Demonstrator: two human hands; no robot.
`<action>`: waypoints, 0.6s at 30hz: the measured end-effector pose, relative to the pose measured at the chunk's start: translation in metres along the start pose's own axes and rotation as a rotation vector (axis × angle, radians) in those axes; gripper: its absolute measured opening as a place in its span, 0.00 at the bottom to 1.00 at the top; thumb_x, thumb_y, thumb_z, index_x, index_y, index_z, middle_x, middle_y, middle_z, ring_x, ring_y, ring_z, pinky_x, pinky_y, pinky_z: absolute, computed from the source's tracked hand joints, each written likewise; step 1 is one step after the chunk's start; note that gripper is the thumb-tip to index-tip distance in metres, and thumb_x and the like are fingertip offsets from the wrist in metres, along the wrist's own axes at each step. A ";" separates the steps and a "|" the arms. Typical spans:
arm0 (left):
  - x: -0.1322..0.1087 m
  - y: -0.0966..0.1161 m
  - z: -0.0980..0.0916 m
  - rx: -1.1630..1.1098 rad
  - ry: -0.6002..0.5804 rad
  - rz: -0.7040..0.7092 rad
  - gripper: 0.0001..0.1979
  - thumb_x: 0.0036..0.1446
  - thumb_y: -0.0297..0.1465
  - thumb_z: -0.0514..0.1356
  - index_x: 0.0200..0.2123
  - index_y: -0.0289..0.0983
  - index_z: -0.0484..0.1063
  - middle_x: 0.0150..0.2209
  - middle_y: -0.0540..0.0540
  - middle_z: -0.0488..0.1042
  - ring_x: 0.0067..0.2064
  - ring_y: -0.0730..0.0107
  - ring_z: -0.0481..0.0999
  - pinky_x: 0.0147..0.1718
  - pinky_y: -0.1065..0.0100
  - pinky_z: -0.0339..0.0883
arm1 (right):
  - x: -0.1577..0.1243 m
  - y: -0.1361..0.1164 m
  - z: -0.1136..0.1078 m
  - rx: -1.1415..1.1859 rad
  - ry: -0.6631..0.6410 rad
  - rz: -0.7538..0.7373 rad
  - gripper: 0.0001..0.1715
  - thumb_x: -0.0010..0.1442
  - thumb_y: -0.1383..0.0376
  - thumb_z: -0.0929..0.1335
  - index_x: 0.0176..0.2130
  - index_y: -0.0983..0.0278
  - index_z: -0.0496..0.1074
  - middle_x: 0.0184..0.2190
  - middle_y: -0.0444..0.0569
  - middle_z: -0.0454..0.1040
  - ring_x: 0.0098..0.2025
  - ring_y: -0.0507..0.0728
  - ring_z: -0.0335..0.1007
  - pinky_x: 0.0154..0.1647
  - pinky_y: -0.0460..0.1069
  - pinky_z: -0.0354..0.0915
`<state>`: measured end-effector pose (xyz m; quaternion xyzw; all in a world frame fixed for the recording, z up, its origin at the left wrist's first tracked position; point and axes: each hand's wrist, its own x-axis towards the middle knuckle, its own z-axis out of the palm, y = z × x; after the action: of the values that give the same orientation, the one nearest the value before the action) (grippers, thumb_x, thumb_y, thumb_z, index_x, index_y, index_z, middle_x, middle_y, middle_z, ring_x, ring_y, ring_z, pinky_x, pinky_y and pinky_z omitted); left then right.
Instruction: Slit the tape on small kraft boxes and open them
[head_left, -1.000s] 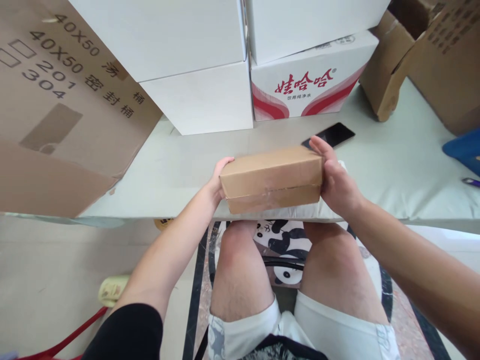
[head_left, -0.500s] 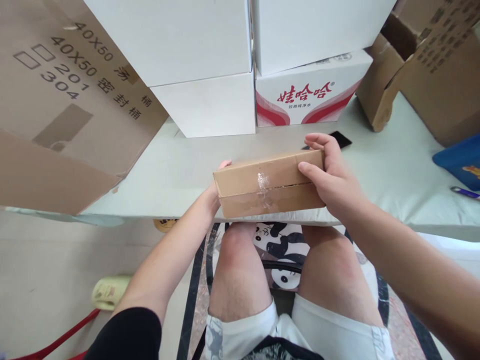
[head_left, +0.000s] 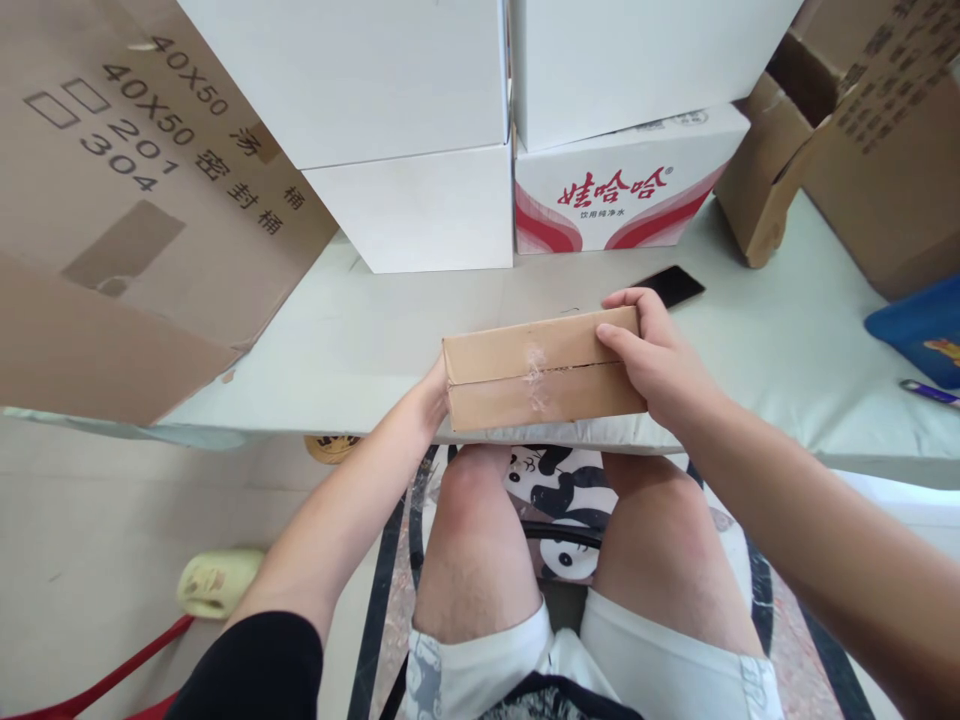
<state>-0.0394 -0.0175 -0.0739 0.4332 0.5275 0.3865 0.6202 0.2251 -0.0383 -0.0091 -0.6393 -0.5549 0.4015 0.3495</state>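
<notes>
A small brown cardboard box (head_left: 544, 370) is held between my two hands above the front edge of the covered table. Clear tape crosses the seam in the middle of its near side. My right hand (head_left: 656, 355) grips the box's right end, thumb on the top edge and fingers round the far side. At the left end, my left hand (head_left: 435, 385) supports the box; its fingers are hidden behind and under the cardboard. Just beyond my right hand lies a black phone (head_left: 673, 286), flat on the cloth.
Stacked white cartons (head_left: 420, 215) and a white carton with red lettering (head_left: 622, 200) stand at the back. A large brown carton (head_left: 150, 250) is on the left, an open brown carton (head_left: 877, 190) on the right. A blue item (head_left: 919, 325) and a purple pen (head_left: 930, 392) lie at right.
The box has turned and tilted slightly in my hands. My left fingertips, visible before past its far left corner, are now hidden. My right hand has come slightly lower, showing more of the phone.
</notes>
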 end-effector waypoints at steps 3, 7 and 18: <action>-0.003 0.005 0.007 -0.034 0.067 -0.103 0.19 0.62 0.45 0.57 0.30 0.36 0.74 0.25 0.42 0.77 0.32 0.59 0.76 0.34 0.61 0.71 | 0.009 0.007 -0.001 -0.036 -0.024 -0.008 0.19 0.58 0.51 0.66 0.48 0.53 0.67 0.47 0.49 0.72 0.45 0.64 0.68 0.43 0.60 0.69; 0.001 0.012 0.008 -0.028 0.239 -0.082 0.13 0.57 0.40 0.60 0.32 0.36 0.74 0.31 0.43 0.79 0.37 0.59 0.78 0.37 0.64 0.70 | 0.026 0.012 0.003 -0.070 -0.029 -0.085 0.21 0.58 0.51 0.67 0.49 0.55 0.68 0.47 0.49 0.74 0.47 0.64 0.69 0.47 0.60 0.68; -0.018 0.055 0.029 0.724 0.256 0.300 0.13 0.57 0.35 0.59 0.45 0.44 0.75 0.59 0.44 0.72 0.59 0.52 0.72 0.61 0.52 0.63 | 0.051 0.008 0.013 -0.167 -0.025 -0.043 0.25 0.60 0.52 0.65 0.55 0.57 0.70 0.52 0.52 0.77 0.51 0.64 0.73 0.55 0.59 0.68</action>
<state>-0.0146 -0.0202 -0.0139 0.6438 0.6335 0.3129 0.2937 0.2197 0.0111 -0.0287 -0.6490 -0.6045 0.3542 0.2966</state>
